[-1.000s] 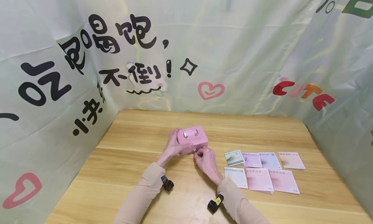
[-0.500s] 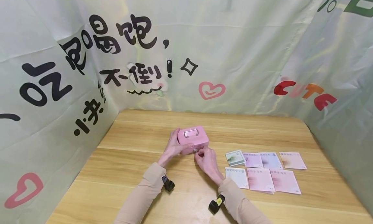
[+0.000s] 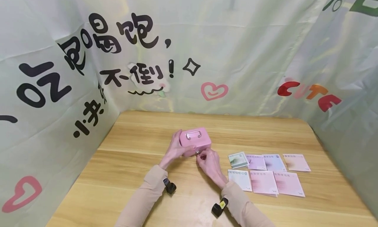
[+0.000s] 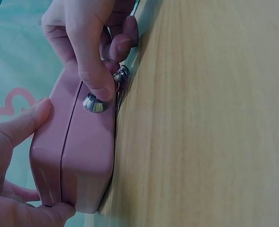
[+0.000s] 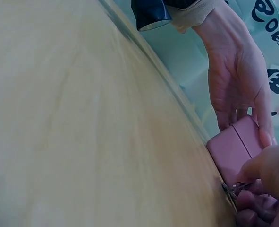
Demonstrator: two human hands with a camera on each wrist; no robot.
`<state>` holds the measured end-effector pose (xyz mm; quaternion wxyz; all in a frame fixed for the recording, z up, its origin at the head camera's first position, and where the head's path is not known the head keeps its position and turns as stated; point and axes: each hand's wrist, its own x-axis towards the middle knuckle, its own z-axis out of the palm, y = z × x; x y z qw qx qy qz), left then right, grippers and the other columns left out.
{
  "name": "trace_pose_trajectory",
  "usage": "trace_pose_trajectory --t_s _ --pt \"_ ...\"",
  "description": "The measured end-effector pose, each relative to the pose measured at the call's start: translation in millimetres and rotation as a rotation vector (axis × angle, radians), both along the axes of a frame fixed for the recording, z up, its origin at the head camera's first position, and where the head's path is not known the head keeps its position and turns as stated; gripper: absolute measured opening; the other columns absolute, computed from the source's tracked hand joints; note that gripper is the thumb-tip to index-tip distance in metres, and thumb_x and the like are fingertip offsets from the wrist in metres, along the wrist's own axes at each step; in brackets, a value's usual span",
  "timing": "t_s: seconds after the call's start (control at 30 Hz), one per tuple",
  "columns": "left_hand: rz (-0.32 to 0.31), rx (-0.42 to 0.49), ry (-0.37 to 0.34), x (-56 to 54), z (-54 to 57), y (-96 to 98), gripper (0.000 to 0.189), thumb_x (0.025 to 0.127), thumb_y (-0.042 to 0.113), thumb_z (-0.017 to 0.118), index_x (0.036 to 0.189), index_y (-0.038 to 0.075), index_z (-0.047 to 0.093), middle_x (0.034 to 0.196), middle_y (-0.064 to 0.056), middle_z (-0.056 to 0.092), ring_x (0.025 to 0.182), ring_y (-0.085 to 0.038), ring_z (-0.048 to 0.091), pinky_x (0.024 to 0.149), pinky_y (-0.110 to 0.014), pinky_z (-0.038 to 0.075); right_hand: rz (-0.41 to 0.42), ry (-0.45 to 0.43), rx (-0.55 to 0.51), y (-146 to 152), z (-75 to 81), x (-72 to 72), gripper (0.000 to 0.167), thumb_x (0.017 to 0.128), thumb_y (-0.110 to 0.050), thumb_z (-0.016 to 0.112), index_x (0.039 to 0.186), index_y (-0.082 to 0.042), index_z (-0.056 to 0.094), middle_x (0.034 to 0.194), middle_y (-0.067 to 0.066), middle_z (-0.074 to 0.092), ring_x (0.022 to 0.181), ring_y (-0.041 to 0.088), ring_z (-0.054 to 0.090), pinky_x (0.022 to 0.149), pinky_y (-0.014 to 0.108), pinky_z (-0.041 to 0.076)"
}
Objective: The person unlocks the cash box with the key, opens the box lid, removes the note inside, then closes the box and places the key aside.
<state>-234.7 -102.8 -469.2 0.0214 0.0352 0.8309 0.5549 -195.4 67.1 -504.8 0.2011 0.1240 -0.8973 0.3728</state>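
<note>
A pink cash box (image 3: pixel 200 141) with a metal carry handle (image 3: pixel 193 135) on its lid lies on the wooden table, lid down. My left hand (image 3: pixel 175 148) grips its left side, thumb over the front edge of the lid. At the front, my right hand (image 3: pixel 209 163) pinches a key at the round silver lock (image 4: pixel 95 103). Most of the key is hidden behind the fingers. Shiny metal pieces (image 4: pixel 122 78), perhaps more keys, hang beside the thumb in the left wrist view. The right wrist view shows the box's side (image 5: pixel 229 146) between both hands.
Right of the hands, several paper notes lie in two rows, among them a green one (image 3: pixel 238 160), a blue one (image 3: pixel 274 163) and a pink one (image 3: pixel 289 184). Printed cloth (image 3: pixel 251 62) hangs behind the table and along both sides.
</note>
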Motion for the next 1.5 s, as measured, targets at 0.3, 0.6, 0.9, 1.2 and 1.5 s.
trace_pose_trajectory --t_s 0.3,0.6,0.9,1.2,1.5 --pt "-0.008 0.005 0.000 1.3 1.7 1.9 0.106 0.076 0.019 0.087 0.157 -0.004 0.023 0.161 -0.029 0.024 0.147 -0.046 0.032 0.126 -0.059 0.023 0.023 -0.060 0.048 1.3 5.5 -1.9 0.015 0.083 -0.010 0.074 0.068 -0.009 0.073 0.064 0.003 0.070 0.056 0.008 0.051 0.053 0.019 0.043" --pt "0.010 0.016 0.010 0.9 0.6 5.9 0.106 0.075 0.019 0.088 0.156 -0.004 0.024 0.161 -0.029 0.026 0.146 -0.045 0.033 0.126 -0.058 0.023 0.018 0.032 0.088 4.3 4.7 0.9 0.017 0.082 -0.005 0.074 0.065 -0.008 0.073 0.064 0.003 0.067 0.057 0.010 0.053 0.053 0.021 0.043" --pt "0.115 -0.029 0.034 -6.3 0.5 -12.1 0.105 0.076 0.019 0.086 0.156 -0.004 0.022 0.157 -0.028 0.028 0.141 -0.046 0.039 0.124 -0.061 0.027 0.069 -0.059 0.050 4.5 9.5 12.8 0.014 0.081 -0.003 0.071 0.069 -0.007 0.075 0.064 0.003 0.069 0.057 0.007 0.057 0.054 0.018 0.048" --pt "0.018 -0.066 0.010 -8.1 2.4 -18.6 0.106 0.079 0.022 0.084 0.157 -0.006 0.018 0.161 -0.029 0.022 0.146 -0.047 0.032 0.125 -0.062 0.024 0.079 -0.245 0.045 18.2 27.8 11.5 0.007 0.084 -0.008 0.076 0.077 -0.009 0.079 0.071 0.001 0.076 0.063 0.007 0.064 0.065 0.027 0.054" --pt "-0.066 -0.089 0.006 -8.3 2.0 -23.8 0.104 0.082 0.022 0.082 0.158 -0.004 0.017 0.164 -0.028 0.018 0.150 -0.046 0.027 0.126 -0.062 0.021 -0.007 -0.256 0.018 38.8 36.6 10.7 0.029 0.084 -0.005 0.075 0.113 0.001 0.073 0.108 0.018 0.073 0.067 0.014 0.061 0.063 0.025 0.050"
